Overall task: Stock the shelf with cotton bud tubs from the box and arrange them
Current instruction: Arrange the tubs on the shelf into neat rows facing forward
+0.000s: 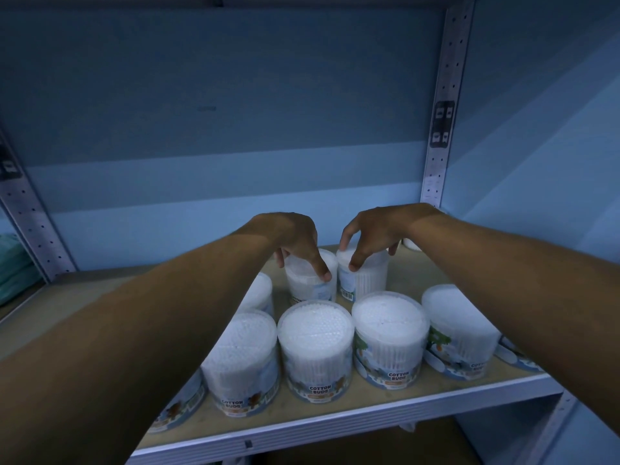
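Several clear round tubs of white cotton buds stand upright on the shelf board (pixel 416 273). In the back row, my left hand (pixel 295 239) grips one tub (pixel 313 283) from above, fingers curled over its lid. Right beside it, my right hand (pixel 372 233) grips a second tub (pixel 364 276) the same way. The two tubs stand almost touching. A front row of tubs (pixel 317 347) lines the shelf's front edge, labels reading COTTON BUDS. My left forearm hides part of the tubs at the left. The box is out of view.
A perforated metal upright (pixel 443 105) stands at the back right, another upright (pixel 30 213) at the left. Bare shelf board (pixel 50 307) stretches to the left of the tubs. The blue back wall rises behind. Folded green cloth (pixel 13 263) lies at far left.
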Available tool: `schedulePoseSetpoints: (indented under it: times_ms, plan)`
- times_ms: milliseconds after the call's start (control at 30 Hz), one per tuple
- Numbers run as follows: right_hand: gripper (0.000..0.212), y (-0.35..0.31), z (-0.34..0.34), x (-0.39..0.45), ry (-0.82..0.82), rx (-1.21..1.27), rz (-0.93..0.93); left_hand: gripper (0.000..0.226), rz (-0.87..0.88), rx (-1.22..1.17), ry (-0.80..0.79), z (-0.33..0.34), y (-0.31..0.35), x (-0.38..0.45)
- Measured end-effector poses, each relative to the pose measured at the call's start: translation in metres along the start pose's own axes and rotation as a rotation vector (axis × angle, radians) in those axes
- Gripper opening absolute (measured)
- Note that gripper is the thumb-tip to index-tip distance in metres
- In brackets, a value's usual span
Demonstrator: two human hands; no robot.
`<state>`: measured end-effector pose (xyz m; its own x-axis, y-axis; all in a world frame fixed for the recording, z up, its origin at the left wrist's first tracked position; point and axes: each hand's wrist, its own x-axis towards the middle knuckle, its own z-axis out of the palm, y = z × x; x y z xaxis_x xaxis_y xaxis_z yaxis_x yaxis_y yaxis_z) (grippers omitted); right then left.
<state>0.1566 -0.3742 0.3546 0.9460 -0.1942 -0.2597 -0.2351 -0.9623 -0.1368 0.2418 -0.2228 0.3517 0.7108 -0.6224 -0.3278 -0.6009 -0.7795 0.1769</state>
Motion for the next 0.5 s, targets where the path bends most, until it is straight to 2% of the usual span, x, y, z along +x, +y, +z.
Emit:
schedulePoseSetpoints:
  times_ms: [133,300,500]
  plan:
    - [0.049,0.0009,-0.0007,-0.0001,-0.025,-0.016,-0.033,0.083,-0.031,-0.003,0.023,0.0023,0.0008,-0.0015]
    - [0.052,0.0064,-0.002,0.0003,-0.047,-0.019,-0.077,0.09,-0.035,0.031,0.026,0.0038,-0.0014,-0.0027]
    - [0.054,0.0056,-0.0048,-0.0007,0.03,0.001,-0.021,0.101,0.035,0.058,0.036,-0.0051,-0.0024,-0.0063]
